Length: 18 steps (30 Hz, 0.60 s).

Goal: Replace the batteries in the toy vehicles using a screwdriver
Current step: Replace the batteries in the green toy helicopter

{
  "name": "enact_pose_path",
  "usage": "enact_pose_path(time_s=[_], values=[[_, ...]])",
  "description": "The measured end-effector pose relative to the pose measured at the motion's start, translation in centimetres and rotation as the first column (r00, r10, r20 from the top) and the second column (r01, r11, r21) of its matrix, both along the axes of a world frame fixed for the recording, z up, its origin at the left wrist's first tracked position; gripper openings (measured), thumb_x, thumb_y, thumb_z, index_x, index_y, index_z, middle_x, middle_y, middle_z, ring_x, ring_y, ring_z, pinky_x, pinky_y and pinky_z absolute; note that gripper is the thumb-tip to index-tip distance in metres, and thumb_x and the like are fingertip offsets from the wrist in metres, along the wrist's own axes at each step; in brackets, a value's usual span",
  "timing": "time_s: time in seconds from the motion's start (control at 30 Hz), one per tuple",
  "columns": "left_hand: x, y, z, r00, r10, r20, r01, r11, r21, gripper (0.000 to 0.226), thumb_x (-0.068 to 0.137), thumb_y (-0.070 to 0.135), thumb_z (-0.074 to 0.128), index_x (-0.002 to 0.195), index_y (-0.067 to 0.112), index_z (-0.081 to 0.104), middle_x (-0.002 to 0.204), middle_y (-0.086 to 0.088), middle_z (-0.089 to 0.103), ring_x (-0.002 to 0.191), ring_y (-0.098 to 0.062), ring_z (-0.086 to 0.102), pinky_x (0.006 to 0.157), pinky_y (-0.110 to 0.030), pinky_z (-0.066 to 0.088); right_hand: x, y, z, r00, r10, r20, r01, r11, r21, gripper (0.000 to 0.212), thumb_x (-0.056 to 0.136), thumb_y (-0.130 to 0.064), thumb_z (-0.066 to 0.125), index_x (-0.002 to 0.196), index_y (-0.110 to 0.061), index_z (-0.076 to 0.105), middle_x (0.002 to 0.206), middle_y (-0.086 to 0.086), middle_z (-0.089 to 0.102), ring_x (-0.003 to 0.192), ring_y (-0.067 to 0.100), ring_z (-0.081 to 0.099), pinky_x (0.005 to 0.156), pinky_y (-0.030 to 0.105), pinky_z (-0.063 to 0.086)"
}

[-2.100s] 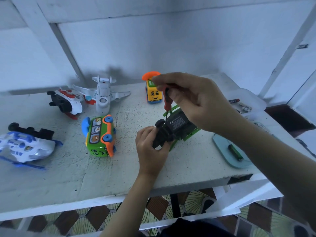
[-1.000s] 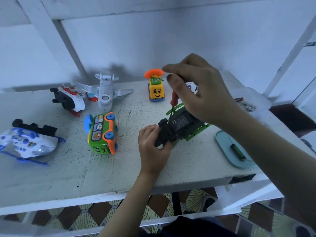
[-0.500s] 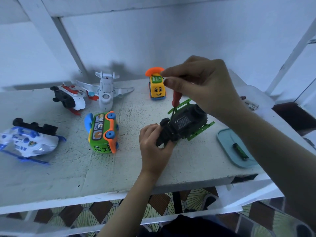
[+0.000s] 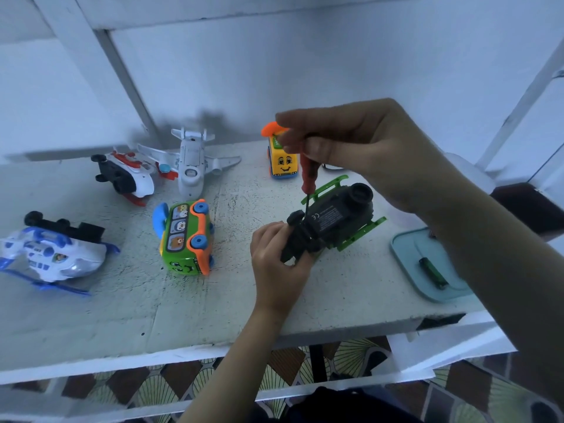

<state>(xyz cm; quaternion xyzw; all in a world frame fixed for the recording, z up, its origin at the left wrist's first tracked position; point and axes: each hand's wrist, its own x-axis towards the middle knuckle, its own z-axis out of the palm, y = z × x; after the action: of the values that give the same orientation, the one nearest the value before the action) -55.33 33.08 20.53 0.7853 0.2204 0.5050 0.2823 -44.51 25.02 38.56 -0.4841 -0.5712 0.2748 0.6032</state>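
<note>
A pale blue tray [image 4: 406, 254] lies on the white table [image 4: 122, 309].

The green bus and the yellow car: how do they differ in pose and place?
The green bus lies on its side, blue wheels showing; the yellow car stands upright, its smiling face toward the camera. The green bus is nearer; the yellow car sits further back, partly hidden by the right hand. Neither is held.

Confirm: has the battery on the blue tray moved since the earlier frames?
No. The battery lies at the same spot and the same slant on the blue tray, toward the tray's right side, as before.
</note>
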Motion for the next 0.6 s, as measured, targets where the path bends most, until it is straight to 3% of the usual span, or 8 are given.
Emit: enact_pose_path(time_s=[0.07,0.1,0.17,0.27,0.3,0.37,0.47,0.6], values=[[0.0,0.0,0.0,1.0,-0.002,-0.002,0.002,1.0,-0.004,0.04,0.073,0.033,0.069,0.098,0.002,0.071,0.095,0.011,0.056,0.096,-0.004,0.045,0.083,-0.017,0.04,0.0,0.1,-0.2,0.995,-0.087,0.045,0.086,0.996,0.014,0.031,0.082,0.001,0.065,0.112,-0.004,0.066,0.089,0.032,0.064,0.057,0.045,0.058,0.066,0.046,0.053],[-0.1,0.0,0.0,1.0,0.0,-0.003,0.0,1.0,-0.008,0.04,0.073,0.033,0.07,0.098,0.002,0.071,0.095,0.011,0.056,0.096,-0.004,0.045,0.083,-0.017,0.04,0.0,0.2,-0.3,0.977,-0.178,0.121,0.175,0.984,0.035,0.024,0.081,-0.001,0.069,0.104,-0.008,0.071,0.079,0.023,0.063,0.057,0.04,0.062,0.063,0.039,0.052],[-0.1,0.0,0.0,1.0,0.001,-0.003,-0.001,1.0,-0.015,0.041,0.073,0.033,0.07,0.099,0.002,0.071,0.094,0.011,0.057,0.096,-0.004,0.046,0.083,-0.016,0.04,0.2,0.3,-0.7,0.859,-0.385,0.339,0.373,0.922,0.102,0.007,0.081,-0.016,0.073,0.088,-0.017,0.076,0.067,-0.003,0.058,0.063,0.012,0.062,0.065,0.017,0.044],[-0.1,-0.1,0.2,1.0,-0.002,-0.002,0.002,1.0,-0.021,0.041,0.073,0.034,0.07,0.098,0.002,0.071,0.095,0.011,0.057,0.096,-0.004,0.046,0.085,-0.013,0.038,0.5,0.9,-1.3,0.659,-0.537,0.527,0.524,0.83,0.19,0.021,0.09,-0.034,0.06,0.096,-0.021,0.075,0.081,0.002,0.062,0.079,-0.004,0.049,0.073,0.005,0.034],[-0.1,-0.1,0.2,1.0,-0.002,-0.004,0.002,1.0,-0.021,0.041,0.073,0.034,0.07,0.098,0.002,0.072,0.095,0.011,0.057,0.096,-0.004,0.046,0.085,-0.013,0.038,0.6,1.1,-1.3,0.679,-0.52,0.519,0.518,0.84,0.163,0.027,0.093,-0.032,0.053,0.106,-0.017,0.072,0.094,0.005,0.064,0.089,-0.006,0.052,0.079,0.002,0.033],[-0.1,0.0,0.1,1.0,-0.002,-0.01,0.001,1.0,-0.017,0.041,0.073,0.034,0.071,0.099,0.002,0.072,0.094,0.01,0.057,0.096,-0.004,0.046,0.085,-0.013,0.038,0.6,0.9,-1.0,0.83,-0.391,0.398,0.414,0.91,0.031,0.035,0.097,-0.018,0.042,0.125,-0.009,0.061,0.105,0.015,0.066,0.101,0.006,0.062,0.088,0.003,0.037],[-0.1,0.0,0.1,1.0,0.003,-0.013,-0.004,1.0,-0.024,0.042,0.073,0.035,0.071,0.1,0.002,0.072,0.094,0.009,0.059,0.096,-0.005,0.047,0.086,-0.012,0.038,0.2,0.1,-0.6,0.974,-0.179,0.136,0.184,0.983,-0.023,0.037,0.098,0.002,0.044,0.133,-0.003,0.05,0.097,0.034,0.065,0.079,0.035,0.064,0.082,0.022,0.053],[-0.1,-0.1,0.1,1.0,0.01,-0.018,-0.011,0.999,-0.031,0.043,0.073,0.035,0.07,0.101,0.002,0.071,0.093,0.004,0.063,0.096,-0.006,0.047,0.085,-0.012,0.038,0.1,-0.1,-0.8,0.982,-0.185,0.028,0.183,0.982,0.052,0.037,0.086,0.001,0.063,0.121,-0.007,0.059,0.088,0.011,0.069,0.059,0.028,0.064,0.071,0.032,0.058]])
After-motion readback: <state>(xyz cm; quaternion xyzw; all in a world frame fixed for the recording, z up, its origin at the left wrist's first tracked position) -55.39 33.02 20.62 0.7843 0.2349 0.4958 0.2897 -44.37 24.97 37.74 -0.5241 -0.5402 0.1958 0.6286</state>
